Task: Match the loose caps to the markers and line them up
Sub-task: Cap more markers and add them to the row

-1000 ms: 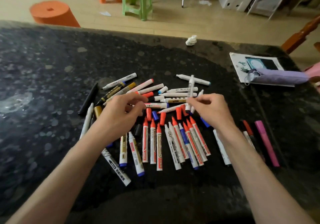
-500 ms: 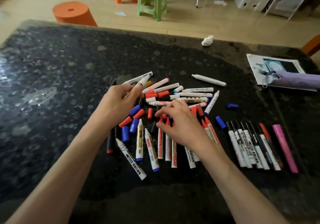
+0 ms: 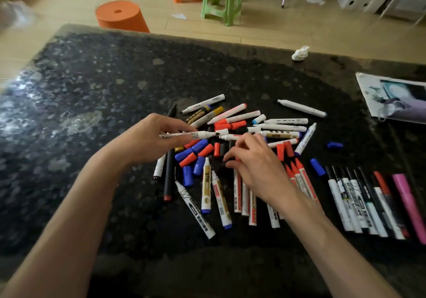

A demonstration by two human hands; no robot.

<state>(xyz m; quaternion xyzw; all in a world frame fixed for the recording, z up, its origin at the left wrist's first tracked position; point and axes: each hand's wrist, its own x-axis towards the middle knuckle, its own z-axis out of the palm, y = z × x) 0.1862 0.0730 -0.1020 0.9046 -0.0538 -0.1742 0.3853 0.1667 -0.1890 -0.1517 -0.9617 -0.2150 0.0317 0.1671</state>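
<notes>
Step, as judged: find black cap for uncapped marker; keep marker level, tip clear of pile.

Left hand (image 3: 149,143): fingers closed on white marker (image 3: 191,134), black tip pointing right, above pile at worktop (image 3: 92,90) middle.

Right hand (image 3: 255,164): fingers half curled, reaching into loose caps (image 3: 198,151); whether it pinches one, cannot tell.

Finished row (image 3: 359,203) near right edge.

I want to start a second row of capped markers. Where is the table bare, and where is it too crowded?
Bare: the dark table left of the left hand, and the near strip below the marker pile. A narrower gap lies between the pile and the lined-up row, holding two loose blue caps. Crowded: around the right hand.
</notes>
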